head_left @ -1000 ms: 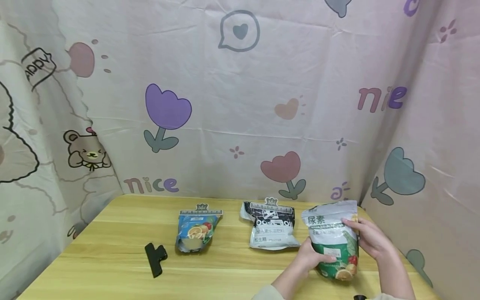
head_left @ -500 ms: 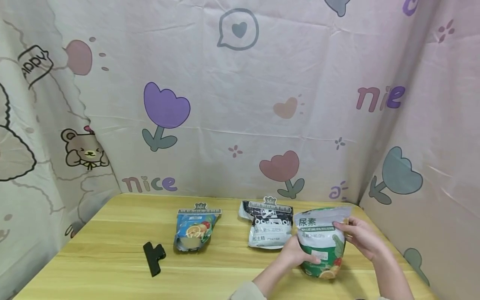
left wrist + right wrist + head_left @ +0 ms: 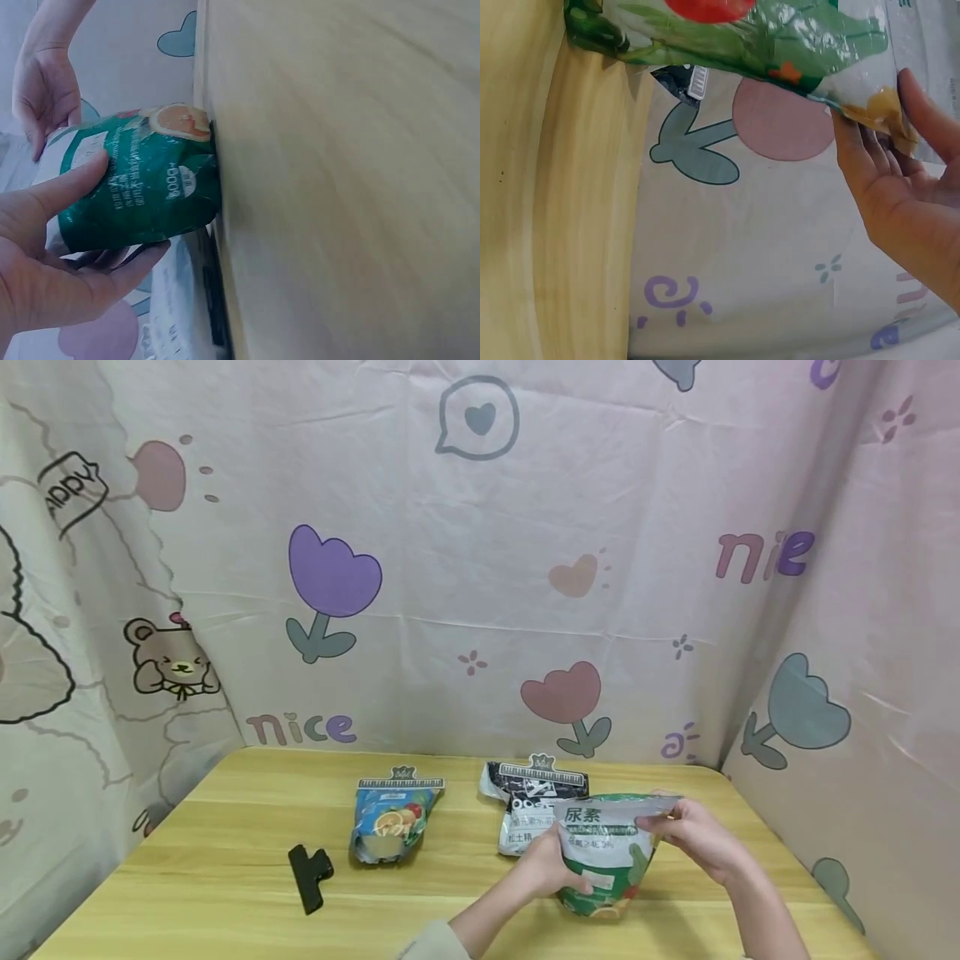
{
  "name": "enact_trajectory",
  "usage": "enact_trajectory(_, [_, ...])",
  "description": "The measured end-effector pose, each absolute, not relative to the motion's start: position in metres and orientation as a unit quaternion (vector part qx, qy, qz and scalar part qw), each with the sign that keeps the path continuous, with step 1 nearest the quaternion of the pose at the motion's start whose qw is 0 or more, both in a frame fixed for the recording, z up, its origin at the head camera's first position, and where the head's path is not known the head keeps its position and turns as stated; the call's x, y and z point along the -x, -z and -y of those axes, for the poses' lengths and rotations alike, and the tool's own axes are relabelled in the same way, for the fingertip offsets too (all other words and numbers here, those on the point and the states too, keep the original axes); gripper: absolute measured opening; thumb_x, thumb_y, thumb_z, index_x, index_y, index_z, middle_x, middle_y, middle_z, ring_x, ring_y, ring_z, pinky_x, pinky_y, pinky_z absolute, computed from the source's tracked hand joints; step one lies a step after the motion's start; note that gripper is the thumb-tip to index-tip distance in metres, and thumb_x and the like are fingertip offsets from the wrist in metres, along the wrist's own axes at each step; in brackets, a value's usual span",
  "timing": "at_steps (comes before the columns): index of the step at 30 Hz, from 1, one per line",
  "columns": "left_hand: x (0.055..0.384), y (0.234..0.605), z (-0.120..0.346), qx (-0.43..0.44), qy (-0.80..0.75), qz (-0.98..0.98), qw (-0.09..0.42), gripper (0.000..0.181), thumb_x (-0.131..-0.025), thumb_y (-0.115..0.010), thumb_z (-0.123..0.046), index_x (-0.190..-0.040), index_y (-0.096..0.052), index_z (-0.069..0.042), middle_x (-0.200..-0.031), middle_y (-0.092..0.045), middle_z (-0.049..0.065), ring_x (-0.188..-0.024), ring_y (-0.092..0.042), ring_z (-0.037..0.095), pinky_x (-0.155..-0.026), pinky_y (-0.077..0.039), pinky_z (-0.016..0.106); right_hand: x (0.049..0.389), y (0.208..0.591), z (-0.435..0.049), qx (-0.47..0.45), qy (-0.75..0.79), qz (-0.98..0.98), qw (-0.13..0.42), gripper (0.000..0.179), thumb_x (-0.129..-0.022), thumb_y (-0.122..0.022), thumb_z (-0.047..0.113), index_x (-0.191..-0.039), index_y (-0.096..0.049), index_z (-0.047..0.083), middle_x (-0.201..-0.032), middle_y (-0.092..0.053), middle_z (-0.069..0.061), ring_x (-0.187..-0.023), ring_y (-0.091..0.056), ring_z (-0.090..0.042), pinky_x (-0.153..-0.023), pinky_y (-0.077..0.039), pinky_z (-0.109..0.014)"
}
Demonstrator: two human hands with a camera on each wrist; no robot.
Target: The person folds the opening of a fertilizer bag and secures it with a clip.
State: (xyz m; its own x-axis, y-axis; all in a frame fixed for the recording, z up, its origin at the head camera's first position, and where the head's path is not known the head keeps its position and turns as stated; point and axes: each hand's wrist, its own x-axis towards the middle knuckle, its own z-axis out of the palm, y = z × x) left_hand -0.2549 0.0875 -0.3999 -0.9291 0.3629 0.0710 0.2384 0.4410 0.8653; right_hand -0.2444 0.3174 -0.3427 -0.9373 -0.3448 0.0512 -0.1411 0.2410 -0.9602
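A green and white pouch [image 3: 600, 860] with vegetable and fruit pictures stands nearly upright in both hands, right of the middle. My left hand [image 3: 542, 866] grips its lower left side, thumb across the front; in the left wrist view the fingers [image 3: 135, 274] reach behind it. My right hand [image 3: 705, 841] pinches the upper right corner of the pouch, thumb in front, as the right wrist view also shows. The bottom of the pouch [image 3: 180, 176] is right at the tabletop. Behind it, partly covered, lies a black and white bag [image 3: 525, 828] with a keyboard-patterned clip [image 3: 543, 772] along its top.
A blue bag [image 3: 390, 827] with a similar patterned clip [image 3: 401, 782] lies left of the middle of the wooden table [image 3: 225, 893]. Nearer the front left lies a black bag clip [image 3: 307, 878]. Printed cloth [image 3: 420, 610] hangs behind the table and at both sides.
Both hands have carried the green and white pouch leftward, so it now overlaps the black and white bag. Its top has tipped away. The other bags and the black clip stay put.
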Motion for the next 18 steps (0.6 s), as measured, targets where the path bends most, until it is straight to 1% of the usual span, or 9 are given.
enact_trajectory(2, [0.253, 0.396, -0.082, -0.185, -0.513, -0.835, 0.076, 0.091, -0.058, -0.086, -0.009, -0.134, -0.037, 0.007, -0.11, -0.059, 0.017, -0.103, -0.054, 0.033, -0.09, -0.042, 0.045, 0.242, 0.341, -0.316, 0.157, 0.598, -0.782, 0.083, 0.014, -0.089, -0.057, 0.008, -0.102, -0.059, 0.004, -0.104, -0.062, -0.004, -0.099, -0.056, -0.016, -0.087, -0.04, -0.024])
enact_trajectory(4, [0.252, 0.391, -0.077, -0.2, -0.551, -0.805, 0.088, 0.085, -0.064, -0.082, -0.007, -0.134, -0.037, 0.005, -0.109, -0.058, 0.017, -0.102, -0.055, 0.034, -0.086, -0.045, 0.045, 0.24, 0.339, -0.317, 0.163, 0.606, -0.774, 0.079, 0.011, -0.09, -0.056, 0.007, -0.1, -0.059, 0.009, -0.102, -0.063, -0.002, -0.097, -0.057, -0.014, -0.086, -0.042, -0.023])
enact_trajectory(7, [0.252, 0.381, -0.07, -0.22, -0.623, -0.745, 0.089, 0.065, -0.073, -0.076, -0.009, -0.129, -0.044, 0.001, -0.104, -0.059, 0.009, -0.098, -0.057, 0.028, -0.08, -0.05, 0.039, 0.236, 0.337, -0.319, 0.18, 0.625, -0.757, 0.072, 0.015, -0.092, -0.053, 0.005, -0.1, -0.06, 0.014, -0.101, -0.063, 0.0, -0.094, -0.057, -0.012, -0.083, -0.045, -0.023])
enact_trajectory(9, [0.252, 0.375, -0.067, -0.227, -0.655, -0.718, 0.066, 0.048, -0.079, -0.072, -0.013, -0.121, -0.052, -0.001, -0.101, -0.06, 0.005, -0.097, -0.058, 0.024, -0.078, -0.05, 0.035, 0.235, 0.336, -0.32, 0.19, 0.633, -0.747, 0.071, 0.016, -0.093, -0.051, 0.006, -0.101, -0.061, 0.015, -0.1, -0.062, 0.002, -0.092, -0.058, -0.011, -0.082, -0.046, -0.024])
enact_trajectory(11, [0.253, 0.37, -0.066, -0.23, -0.666, -0.709, 0.036, 0.035, -0.083, -0.068, -0.02, -0.113, -0.059, -0.002, -0.1, -0.062, 0.002, -0.096, -0.058, 0.019, -0.079, -0.049, 0.031, 0.235, 0.335, -0.32, 0.195, 0.64, -0.739, 0.073, 0.016, -0.094, -0.05, 0.007, -0.101, -0.062, 0.014, -0.1, -0.062, 0.002, -0.092, -0.058, -0.01, -0.082, -0.046, -0.024])
enact_trajectory(14, [0.254, 0.365, -0.065, -0.231, -0.666, -0.709, 0.001, 0.029, -0.088, -0.063, -0.027, -0.106, -0.066, -0.005, -0.1, -0.064, 0.001, -0.095, -0.059, 0.015, -0.081, -0.048, 0.029, 0.235, 0.335, -0.319, 0.194, 0.645, -0.735, 0.077, 0.018, -0.096, -0.047, 0.009, -0.101, -0.063, 0.013, -0.101, -0.063, 0.003, -0.093, -0.058, -0.009, -0.083, -0.045, -0.023])
enact_trajectory(18, [0.253, 0.364, -0.065, -0.219, -0.665, -0.713, -0.016, 0.031, -0.09, -0.059, -0.031, -0.103, -0.069, -0.005, -0.102, -0.066, 0.003, -0.096, -0.059, 0.015, -0.083, -0.047, 0.033, 0.235, 0.336, -0.317, 0.176, 0.637, -0.747, 0.071, 0.021, -0.098, -0.044, 0.011, -0.103, -0.064, 0.012, -0.102, -0.065, 0.003, -0.095, -0.058, -0.009, -0.084, -0.043, -0.021])
